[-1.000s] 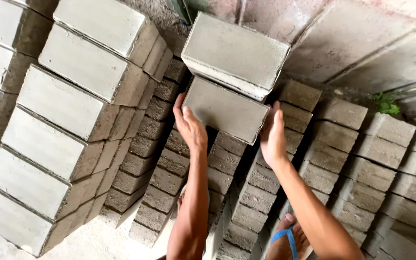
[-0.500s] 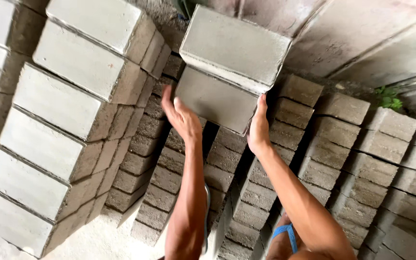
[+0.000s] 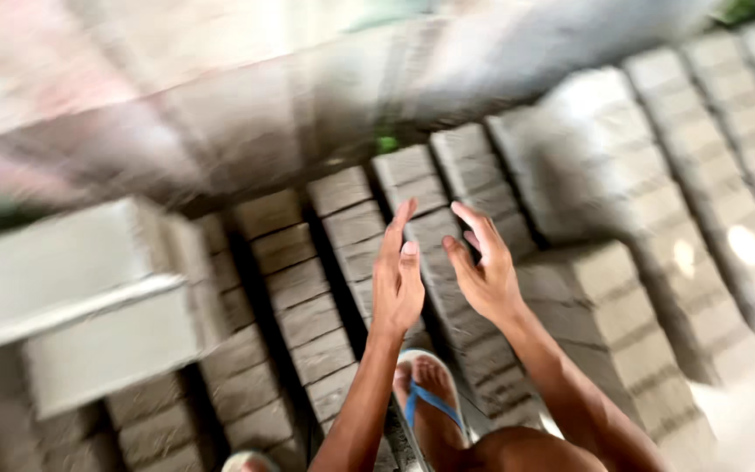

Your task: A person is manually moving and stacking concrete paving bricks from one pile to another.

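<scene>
Rows of grey concrete blocks [image 3: 325, 288] fill most of the view, laid edge-on in long parallel courses that run away up the frame; their faces are rough, grainy and rectangular, with dark gaps between the rows. The whole picture is smeared by camera motion, so fine surface detail cannot be made out.

At the left stand two larger pale grey rectangular concrete blocks [image 3: 89, 306], stacked one on the other with a bright seam between them; their broad faces look smoother and flatter than the edge-on rows beside them. They sit well apart from both hands.

To the right a taller stack of grey blocks [image 3: 622, 297] rises in steps, its corners blunt and its sides banded by the joints, with spots of sunlight on the blocks further right.

Both bare forearms reach up from the bottom edge over the middle rows. The left hand [image 3: 398, 284] is open and flat, fingers straight and close together, holding nothing. The right hand [image 3: 482, 271] is just beside it, also empty, its fingers spread and slightly curled, palm turned towards the left one. The two hands are near each other but not touching, and hang above the blocks without resting on them.

Below them a foot in a blue-strapped sandal with a pale sole [image 3: 430, 406] stands on the block rows.
</scene>
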